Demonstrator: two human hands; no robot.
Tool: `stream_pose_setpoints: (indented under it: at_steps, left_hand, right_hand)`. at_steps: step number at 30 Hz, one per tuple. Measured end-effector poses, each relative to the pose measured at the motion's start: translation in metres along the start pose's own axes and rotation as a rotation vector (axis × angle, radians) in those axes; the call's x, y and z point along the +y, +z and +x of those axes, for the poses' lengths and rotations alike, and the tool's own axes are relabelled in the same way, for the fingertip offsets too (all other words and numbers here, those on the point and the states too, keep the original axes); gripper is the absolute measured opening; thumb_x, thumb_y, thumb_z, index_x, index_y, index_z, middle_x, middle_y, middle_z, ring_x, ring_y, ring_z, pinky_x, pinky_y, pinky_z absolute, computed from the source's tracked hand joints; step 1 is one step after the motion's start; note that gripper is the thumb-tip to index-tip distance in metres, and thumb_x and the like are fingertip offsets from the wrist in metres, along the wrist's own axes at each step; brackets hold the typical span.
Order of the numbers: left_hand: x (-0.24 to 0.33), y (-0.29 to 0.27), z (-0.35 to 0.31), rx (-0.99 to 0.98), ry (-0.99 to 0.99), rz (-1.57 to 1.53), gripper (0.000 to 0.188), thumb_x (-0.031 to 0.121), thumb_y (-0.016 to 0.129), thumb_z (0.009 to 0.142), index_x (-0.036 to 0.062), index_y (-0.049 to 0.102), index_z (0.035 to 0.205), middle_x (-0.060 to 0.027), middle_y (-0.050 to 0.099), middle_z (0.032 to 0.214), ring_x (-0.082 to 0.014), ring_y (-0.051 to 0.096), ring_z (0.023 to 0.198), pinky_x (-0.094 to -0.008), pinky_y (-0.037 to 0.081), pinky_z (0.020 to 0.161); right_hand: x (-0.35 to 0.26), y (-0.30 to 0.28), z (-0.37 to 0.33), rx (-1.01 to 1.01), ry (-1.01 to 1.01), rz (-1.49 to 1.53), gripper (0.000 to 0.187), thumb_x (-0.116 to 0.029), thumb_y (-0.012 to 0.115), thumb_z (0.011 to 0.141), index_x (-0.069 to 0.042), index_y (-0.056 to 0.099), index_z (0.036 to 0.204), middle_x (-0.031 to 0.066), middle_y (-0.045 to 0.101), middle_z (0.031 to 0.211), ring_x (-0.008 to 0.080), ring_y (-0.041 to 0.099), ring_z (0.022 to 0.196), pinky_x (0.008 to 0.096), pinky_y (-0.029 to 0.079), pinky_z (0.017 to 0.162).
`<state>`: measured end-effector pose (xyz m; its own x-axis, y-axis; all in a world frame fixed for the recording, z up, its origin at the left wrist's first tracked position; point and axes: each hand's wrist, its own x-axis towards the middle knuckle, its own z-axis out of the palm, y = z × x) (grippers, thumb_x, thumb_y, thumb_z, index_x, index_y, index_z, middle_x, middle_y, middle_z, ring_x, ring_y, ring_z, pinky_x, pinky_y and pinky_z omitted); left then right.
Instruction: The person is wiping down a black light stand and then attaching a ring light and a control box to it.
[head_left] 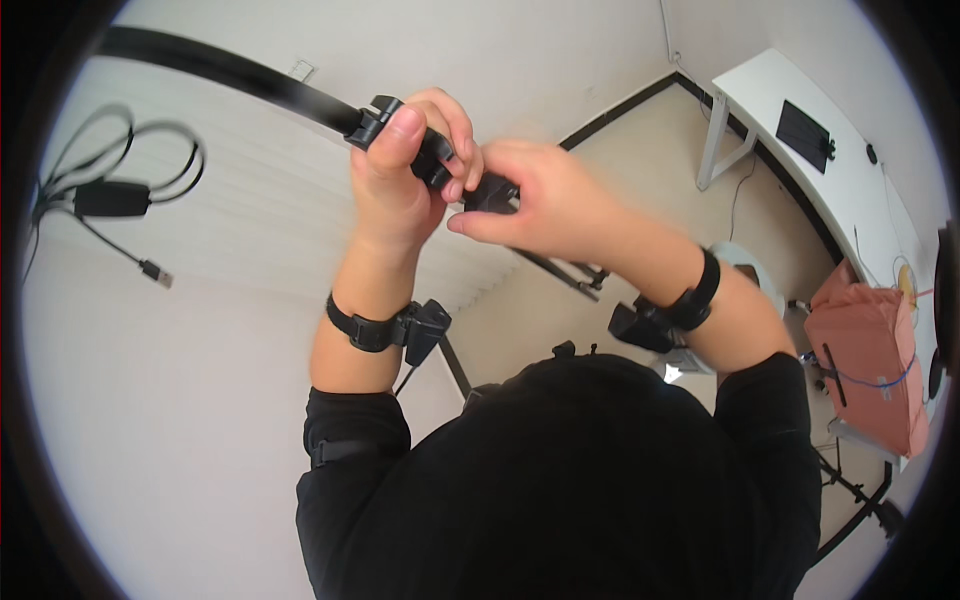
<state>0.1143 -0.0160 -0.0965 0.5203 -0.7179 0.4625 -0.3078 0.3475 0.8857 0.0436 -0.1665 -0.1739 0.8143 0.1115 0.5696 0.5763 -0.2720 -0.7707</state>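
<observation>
While our black short-sleeved shirt fills the lower part of the view, our two forearms reach up past it, each wearing a black strap with a boxy black unit, the left one and the right one. Between our raised hands we have a glossy black plastic clamp, angular and notched, sitting at the end of a smooth, curved black pole that runs to the upper left. Our left hand is closed around the clamp, thumb pressed on it and fingers curled over. Just beside it, our right hand grips a small dark block between thumb and bent fingers; we cannot tell whether block and clamp are joined. Left of the hands, a looped black cable carries a rectangular black box and a metal-tipped plug. Farther off, we see a white desk bearing a flat black panel, and near it a salmon-pink fabric bag.
</observation>
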Motion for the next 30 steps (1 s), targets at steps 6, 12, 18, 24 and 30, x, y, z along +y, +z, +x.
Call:
stream_pose_setpoints:
  at_steps: [6, 12, 18, 24, 30]
  left_hand:
    - [-0.009, 0.000, -0.013, 0.132, -0.054, 0.110, 0.049, 0.036, 0.054, 0.099, 0.0010, 0.048, 0.066, -0.0100, 0.055, 0.076, -0.0133, 0.041, 0.046, -0.0295, 0.039, 0.048]
    - [-0.013, -0.009, -0.017, 0.207, -0.024, 0.119, 0.049, 0.035, 0.058, 0.097, 0.0015, 0.048, 0.063, -0.0106, 0.054, 0.074, -0.0144, 0.042, 0.047, -0.0299, 0.038, 0.048]
    - [-0.012, -0.023, -0.018, 0.327, -0.061, 0.066, 0.049, 0.036, 0.055, 0.098, 0.0045, 0.047, 0.062, -0.0085, 0.053, 0.072, -0.0141, 0.037, 0.045, -0.0304, 0.037, 0.049]
    - [-0.016, -0.032, -0.019, 0.407, -0.019, 0.011, 0.043, 0.029, 0.056, 0.099, -0.0007, 0.054, 0.068, -0.0093, 0.055, 0.067, -0.0130, 0.041, 0.045, -0.0287, 0.039, 0.046]
    - [-0.019, -0.029, -0.016, 0.494, -0.040, 0.082, 0.042, 0.030, 0.055, 0.101, 0.0007, 0.055, 0.072, -0.0090, 0.057, 0.071, -0.0127, 0.041, 0.045, -0.0299, 0.042, 0.048]
  right_hand:
    - [-0.001, 0.015, -0.004, 0.046, 0.045, -0.032, 0.025, -0.024, 0.081, 0.083, -0.009, 0.071, 0.100, 0.0070, 0.072, 0.094, 0.0251, 0.069, 0.086, 0.0348, 0.055, 0.077]
    - [0.016, 0.019, 0.008, -0.031, 0.083, 0.004, 0.031, -0.034, 0.080, 0.084, -0.013, 0.072, 0.104, 0.0080, 0.072, 0.096, 0.0286, 0.069, 0.086, 0.0381, 0.055, 0.076]
    - [0.007, 0.020, 0.026, -0.179, 0.216, -0.047, 0.032, -0.030, 0.080, 0.087, -0.010, 0.071, 0.110, 0.0064, 0.074, 0.093, 0.0227, 0.068, 0.083, 0.0332, 0.053, 0.079]
    - [0.026, 0.037, 0.028, -0.253, 0.227, 0.044, 0.042, -0.032, 0.080, 0.088, -0.009, 0.065, 0.121, 0.0098, 0.073, 0.106, 0.0243, 0.067, 0.088, 0.0333, 0.053, 0.083]
    - [0.031, 0.038, 0.013, 0.207, -0.132, -0.167, 0.051, -0.020, 0.091, 0.071, -0.006, 0.062, 0.111, 0.0118, 0.061, 0.106, 0.0343, 0.061, 0.099, 0.0423, 0.053, 0.083]
